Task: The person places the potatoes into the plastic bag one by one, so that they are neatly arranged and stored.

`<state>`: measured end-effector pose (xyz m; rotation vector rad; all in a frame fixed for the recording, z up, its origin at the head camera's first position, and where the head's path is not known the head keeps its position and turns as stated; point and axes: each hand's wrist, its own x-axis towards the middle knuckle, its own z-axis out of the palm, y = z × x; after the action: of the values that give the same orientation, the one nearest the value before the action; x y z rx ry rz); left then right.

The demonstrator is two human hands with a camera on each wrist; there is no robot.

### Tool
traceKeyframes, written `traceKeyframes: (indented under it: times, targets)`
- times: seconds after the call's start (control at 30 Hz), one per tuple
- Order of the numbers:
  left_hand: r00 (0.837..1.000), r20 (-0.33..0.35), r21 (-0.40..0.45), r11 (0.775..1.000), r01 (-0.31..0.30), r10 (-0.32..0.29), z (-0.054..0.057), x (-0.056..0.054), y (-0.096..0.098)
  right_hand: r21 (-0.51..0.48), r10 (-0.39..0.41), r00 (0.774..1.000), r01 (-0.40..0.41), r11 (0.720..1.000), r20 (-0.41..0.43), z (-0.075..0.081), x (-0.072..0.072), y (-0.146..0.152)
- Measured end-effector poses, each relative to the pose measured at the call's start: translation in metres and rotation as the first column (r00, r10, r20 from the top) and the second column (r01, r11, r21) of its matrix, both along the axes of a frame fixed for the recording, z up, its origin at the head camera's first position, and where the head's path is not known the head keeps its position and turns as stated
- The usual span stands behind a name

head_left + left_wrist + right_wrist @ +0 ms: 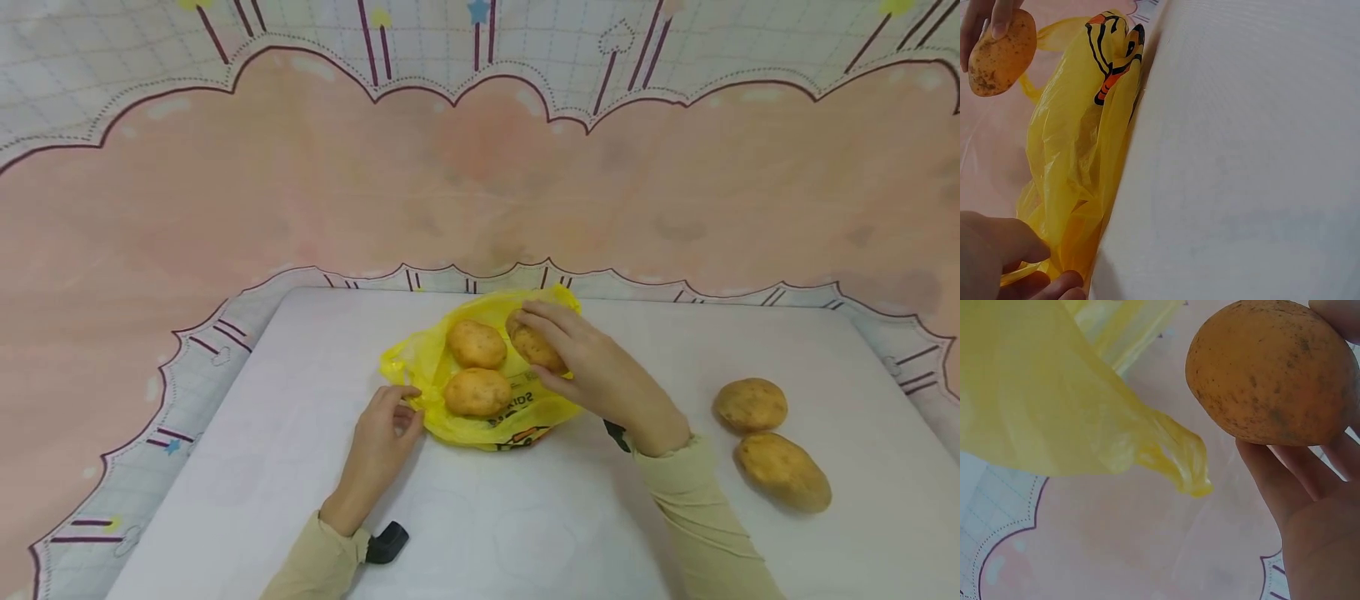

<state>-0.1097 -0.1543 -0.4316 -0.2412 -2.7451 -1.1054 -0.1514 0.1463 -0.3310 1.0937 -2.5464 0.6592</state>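
My right hand [611,371] grips a potato [543,350] over the right part of a yellow plastic bag [420,362]. Dark specks dot that potato's skin in the right wrist view. At the bag's left edge, my left hand [378,442] pinches the thin plastic between thumb and fingers, as the left wrist view also shows. Two potatoes lie at the bag, an upper one [477,344] and a lower one [477,392]; whether they are inside it or on top I cannot tell. Black and orange print marks the bag's near side.
On the white table [525,517], to the right, lie two more potatoes, one rounder [750,405] and one longer [783,472], nearly touching. Behind the table hangs a pink and white patterned cloth [450,183].
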Motion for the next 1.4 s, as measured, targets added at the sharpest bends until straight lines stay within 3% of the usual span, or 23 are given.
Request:
traceKeyframes:
  times: [0.43, 1.4]
  targets:
    - [1.0, -0.025, -0.006, 1.0, -0.01, 0.01, 0.0, -0.002, 0.004, 0.038, -0.027, 0.997, 0.025, 0.999, 0.078, -0.015, -0.014, -0.001]
    - [1.0, -0.021, -0.008, 1.0, -0.014, 0.014, -0.003, -0.001, 0.004, 0.145, -0.088, 0.99, 0.072, 0.987, 0.108, -0.048, -0.046, -0.009]
